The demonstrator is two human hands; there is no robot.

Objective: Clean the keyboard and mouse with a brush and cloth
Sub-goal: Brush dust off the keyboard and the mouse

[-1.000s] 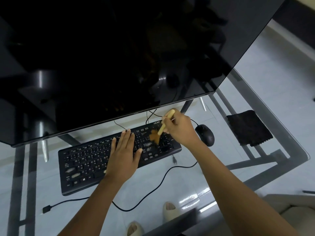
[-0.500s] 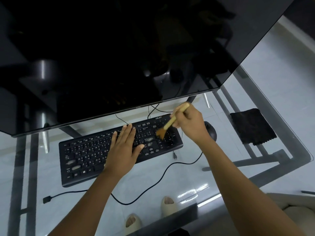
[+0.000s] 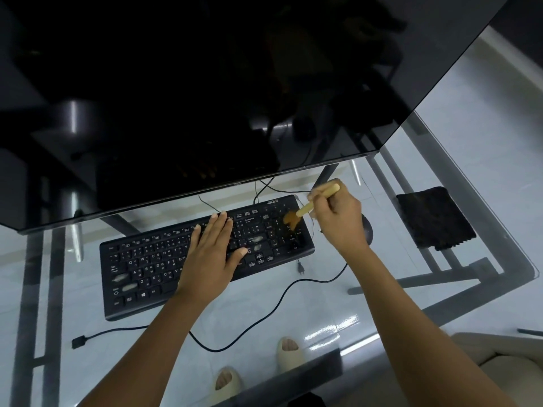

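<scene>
Right hand (image 3: 338, 218) gripped the brush (image 3: 311, 207) by its wooden handle, bristles on the numeric pad at the right end of the keyboard (image 3: 152, 259). Left hand (image 3: 210, 254) lay flat and relaxed across the middle keys, steadying it. Brushing seemed well underway. Mouse (image 3: 367, 230), mostly hidden behind the wrist, and cloth (image 3: 435, 218) farther right looked untouched.

Dark monitor (image 3: 205, 83) over glass desk (image 3: 484, 177); loose black cable (image 3: 264, 315); sandalled feet.
</scene>
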